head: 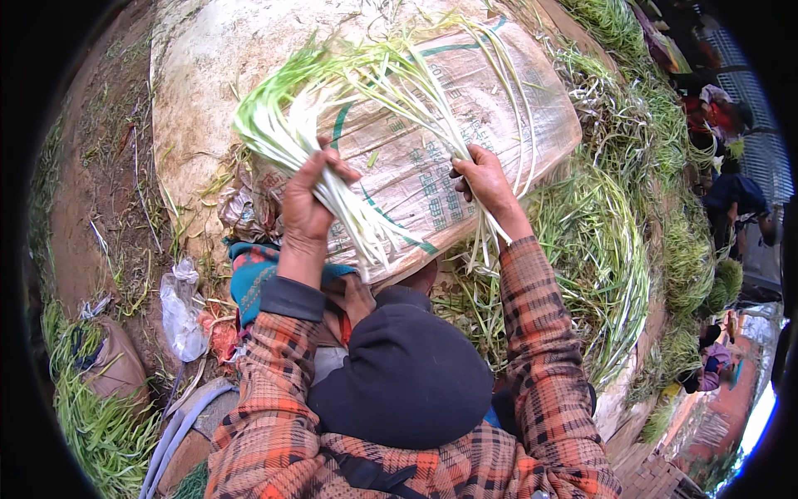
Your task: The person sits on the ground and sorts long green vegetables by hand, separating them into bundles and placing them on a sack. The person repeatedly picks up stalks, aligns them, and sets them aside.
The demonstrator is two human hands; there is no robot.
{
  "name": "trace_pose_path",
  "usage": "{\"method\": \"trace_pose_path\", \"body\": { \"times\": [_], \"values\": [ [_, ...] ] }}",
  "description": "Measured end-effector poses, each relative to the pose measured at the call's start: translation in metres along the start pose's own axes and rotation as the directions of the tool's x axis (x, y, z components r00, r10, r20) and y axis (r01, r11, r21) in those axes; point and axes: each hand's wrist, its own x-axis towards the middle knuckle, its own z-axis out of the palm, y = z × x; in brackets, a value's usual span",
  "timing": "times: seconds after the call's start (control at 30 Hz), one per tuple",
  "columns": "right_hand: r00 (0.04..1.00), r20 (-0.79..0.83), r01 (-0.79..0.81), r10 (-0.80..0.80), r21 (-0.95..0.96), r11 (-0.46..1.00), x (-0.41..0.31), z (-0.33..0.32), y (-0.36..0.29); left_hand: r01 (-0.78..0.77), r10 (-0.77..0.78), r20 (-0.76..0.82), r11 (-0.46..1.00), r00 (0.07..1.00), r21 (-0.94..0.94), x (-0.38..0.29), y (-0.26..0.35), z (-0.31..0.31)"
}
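My left hand (pixel 312 199) grips a thick bundle of leafy stalks, likely garlic chives (pixel 274 134), white ends toward me and green tips bent away. In my right hand (pixel 486 181) is a thinner bunch of pale stalks (pixel 430 100), pinched between thumb and fingers, its white ends hanging below the palm. The leafy tips of the two bunches meet and overlap above the sack. Beneath both hands lies a flat woven plastic sack (pixel 405 181) with green printing. A few loose yellowish stalks (pixel 520 118) lie across its right part.
A long heap of cut greens (pixel 598 249) runs along the right. A pale worn sheet (pixel 199 81) spreads at the upper left. On the left are a clear plastic bag (pixel 184 309), a brown sack (pixel 115 365) and more greens (pixel 100 430). Other people (pixel 735 193) are at the far right.
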Motion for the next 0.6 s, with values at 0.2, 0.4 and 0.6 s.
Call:
{"method": "trace_pose_path", "body": {
  "times": [0.2, 0.4, 0.6],
  "values": [
    [0.981, -0.193, -0.025, 0.031, 0.03, 0.999, 0.022, -0.031, -0.002, -0.235, 0.271, 0.203, 0.954, 0.941, -0.185, 0.04, 0.093, 0.044],
    [0.934, -0.289, 0.238, -0.208, 0.073, 0.969, 0.029, -0.058, -0.064, -0.218, 0.218, 0.343, 0.975, 0.914, -0.039, 0.066, 0.158, 0.096],
    [0.872, -0.316, 0.394, -0.372, 0.004, 0.919, 0.029, -0.084, -0.114, -0.188, 0.18, 0.055, 0.937, 0.982, 0.295, 0.058, 0.073, 0.066]
  ]
}}
